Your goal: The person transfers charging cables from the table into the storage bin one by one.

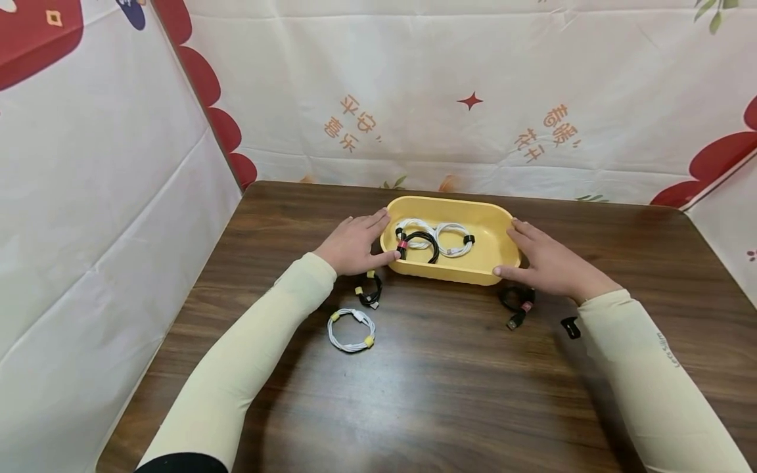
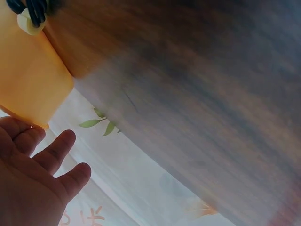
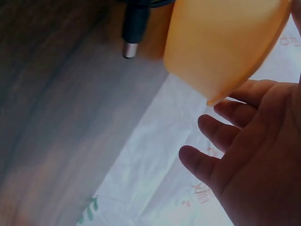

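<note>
A yellow plastic tray (image 1: 449, 270) stands at the back of the wooden table, with coiled cables inside. Two are white, one (image 1: 454, 240) with a black tie, and a black cable (image 1: 428, 244) with a red tie overlaps the other. My left hand (image 1: 357, 244) rests against the tray's left end, thumb at the near rim, fingers extended along the far side. At the right end my right hand (image 1: 550, 263) touches the rim in the same way. Both wrist views show spread fingers beside the tray wall (image 2: 35, 70), some apart from it.
Left of centre lie a small black cable (image 1: 370, 289) with yellow ties and a white coiled cable (image 1: 351, 330). Below my right hand is a black cable (image 1: 518, 305) with a red tie. A small black piece (image 1: 570, 327) lies by the right sleeve. A printed cloth (image 1: 426, 98) hangs behind the table.
</note>
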Action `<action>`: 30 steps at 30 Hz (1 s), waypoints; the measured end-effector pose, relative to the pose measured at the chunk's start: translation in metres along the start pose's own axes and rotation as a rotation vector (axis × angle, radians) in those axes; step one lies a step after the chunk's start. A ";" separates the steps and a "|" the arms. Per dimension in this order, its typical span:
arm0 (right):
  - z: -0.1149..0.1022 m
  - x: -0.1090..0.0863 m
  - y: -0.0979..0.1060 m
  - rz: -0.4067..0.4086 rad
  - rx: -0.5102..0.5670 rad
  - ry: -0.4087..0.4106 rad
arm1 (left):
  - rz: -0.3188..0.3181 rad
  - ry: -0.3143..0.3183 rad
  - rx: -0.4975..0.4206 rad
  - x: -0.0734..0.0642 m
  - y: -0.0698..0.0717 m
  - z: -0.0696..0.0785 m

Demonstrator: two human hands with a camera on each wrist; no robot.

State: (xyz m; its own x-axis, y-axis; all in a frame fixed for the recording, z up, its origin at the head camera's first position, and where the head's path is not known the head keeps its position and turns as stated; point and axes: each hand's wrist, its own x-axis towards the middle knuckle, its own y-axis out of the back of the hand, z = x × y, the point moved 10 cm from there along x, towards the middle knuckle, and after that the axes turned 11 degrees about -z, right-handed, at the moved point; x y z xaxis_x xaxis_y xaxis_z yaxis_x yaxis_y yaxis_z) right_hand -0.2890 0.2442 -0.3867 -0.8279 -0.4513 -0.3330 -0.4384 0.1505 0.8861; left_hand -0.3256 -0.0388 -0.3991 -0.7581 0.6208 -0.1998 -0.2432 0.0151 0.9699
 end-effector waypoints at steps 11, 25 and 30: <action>0.013 0.000 -0.007 0.004 0.086 -0.003 | 0.003 0.003 -0.017 -0.001 0.001 0.004; 0.007 0.001 -0.005 0.055 -0.121 -0.015 | -0.011 0.046 0.004 -0.005 -0.001 0.003; 0.005 0.001 -0.004 0.057 -0.151 -0.025 | 0.101 0.013 -0.013 -0.018 0.009 0.011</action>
State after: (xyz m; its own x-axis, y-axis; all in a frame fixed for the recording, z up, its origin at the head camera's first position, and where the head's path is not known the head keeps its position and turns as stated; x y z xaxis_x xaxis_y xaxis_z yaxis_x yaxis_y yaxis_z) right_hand -0.2898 0.2473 -0.3925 -0.8590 -0.4238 -0.2873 -0.3348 0.0403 0.9414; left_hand -0.3080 -0.0413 -0.3849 -0.7867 0.6087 -0.1031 -0.1729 -0.0569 0.9833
